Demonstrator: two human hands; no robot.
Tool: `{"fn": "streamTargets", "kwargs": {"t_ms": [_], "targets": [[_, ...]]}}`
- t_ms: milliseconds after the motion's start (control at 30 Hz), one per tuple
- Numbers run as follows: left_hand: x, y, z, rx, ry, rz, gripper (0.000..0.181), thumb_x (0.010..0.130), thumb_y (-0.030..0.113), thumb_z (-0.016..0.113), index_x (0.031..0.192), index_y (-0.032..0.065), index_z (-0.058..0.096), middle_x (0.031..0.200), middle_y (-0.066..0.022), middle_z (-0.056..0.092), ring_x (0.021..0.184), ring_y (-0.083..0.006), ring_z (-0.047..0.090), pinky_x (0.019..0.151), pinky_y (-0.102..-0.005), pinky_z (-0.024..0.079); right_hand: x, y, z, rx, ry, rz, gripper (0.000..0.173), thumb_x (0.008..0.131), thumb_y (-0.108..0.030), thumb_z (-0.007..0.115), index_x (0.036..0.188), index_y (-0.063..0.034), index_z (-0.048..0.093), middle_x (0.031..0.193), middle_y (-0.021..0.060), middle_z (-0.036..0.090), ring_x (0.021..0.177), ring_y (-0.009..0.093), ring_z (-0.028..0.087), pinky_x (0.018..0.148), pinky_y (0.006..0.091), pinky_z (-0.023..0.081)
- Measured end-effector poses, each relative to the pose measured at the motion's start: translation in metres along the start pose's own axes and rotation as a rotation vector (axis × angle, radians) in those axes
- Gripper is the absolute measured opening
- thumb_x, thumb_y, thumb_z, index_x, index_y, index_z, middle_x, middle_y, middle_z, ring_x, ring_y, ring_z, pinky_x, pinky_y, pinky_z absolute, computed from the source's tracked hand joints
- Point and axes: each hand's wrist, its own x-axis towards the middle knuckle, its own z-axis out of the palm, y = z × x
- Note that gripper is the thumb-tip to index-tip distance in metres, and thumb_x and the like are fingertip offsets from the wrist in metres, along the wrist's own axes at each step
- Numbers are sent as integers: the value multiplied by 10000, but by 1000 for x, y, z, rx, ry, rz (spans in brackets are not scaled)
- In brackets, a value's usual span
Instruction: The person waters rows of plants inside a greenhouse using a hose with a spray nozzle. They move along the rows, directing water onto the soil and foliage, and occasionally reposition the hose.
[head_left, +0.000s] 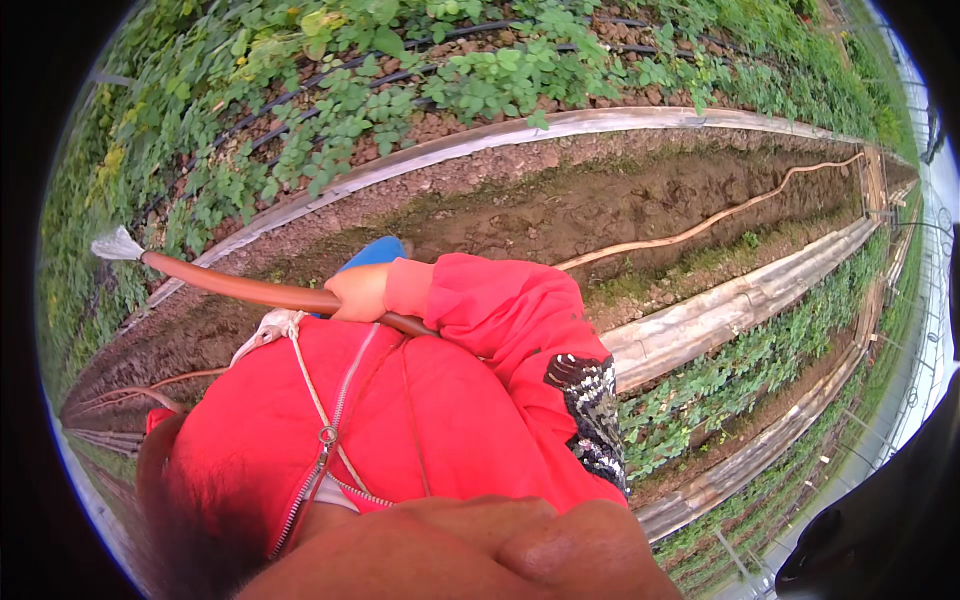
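My right hand (358, 290), at the end of a red jacket sleeve, is wrapped around a brown-orange hose (240, 288). Water (117, 244) fans out of the hose's end at the left, over leafy green plants (187, 172). Behind the hand, the hose runs under my forearm against the red jacket (420, 405). A blue item (375, 251), perhaps a boot tip, shows partly behind the hand. Below the hose hangs a pale cloth-like item (266, 330) beside the jacket's cord. My left hand is out of view.
A brown dirt path (540, 214) runs between board-edged beds; a long hose (697, 225) lies along it. Wooden boards (720, 307) border the right-hand bed. Black drip lines (375, 79) cross the upper bed. A wooden crosspiece (874, 180) stands at the path's far end.
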Motion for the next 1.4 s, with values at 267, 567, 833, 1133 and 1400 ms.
{"fn": "streamTargets", "kwargs": {"t_ms": [267, 567, 833, 1133, 1400], "targets": [[-97, 71, 96, 125, -55, 38, 228, 776, 207, 559, 711, -5, 610, 654, -129, 628, 602, -261, 637, 538, -407, 509, -128, 65, -68, 42, 99, 99, 528, 737, -443, 621, 1036, -8, 590, 974, 209, 629, 910, 324, 614, 776, 392, 468], [-274, 87, 214, 65, -70, 47, 221, 770, 198, 561, 707, -8, 609, 651, -129, 627, 599, -258, 637, 533, -405, 508, -271, 112, -125, 26, 66, 114, 489, 771, -425, 608, 983, 14, 578, 901, 225, 628, 857, 341, 620, 730, 391, 463], [-424, 204, 311, 151, -106, 199, 215, 765, 190, 562, 704, -11, 608, 648, -128, 626, 596, -256, 637, 528, -403, 508, -416, 216, -134, 32, 37, 45, 517, 756, -449, 603, 976, 19, 604, 912, 227, 634, 830, 343, 620, 718, 403, 468], [-543, 355, 421, 304, -149, 393, 208, 759, 181, 563, 701, -14, 607, 645, -127, 624, 593, -253, 638, 523, -401, 507, -569, 327, -184, 132, 128, 106, 536, 759, -449, 608, 1033, 11, 578, 940, 213, 625, 864, 325, 610, 760, 389, 457], [-665, 439, 483, 322, -187, 452, 202, 753, 173, 564, 698, -17, 607, 643, -126, 623, 591, -250, 638, 518, -399, 506, -688, 359, -262, 7, 152, 130, 494, 749, -409, 600, 1025, 0, 580, 954, 212, 624, 893, 340, 605, 775, 391, 456]]}}
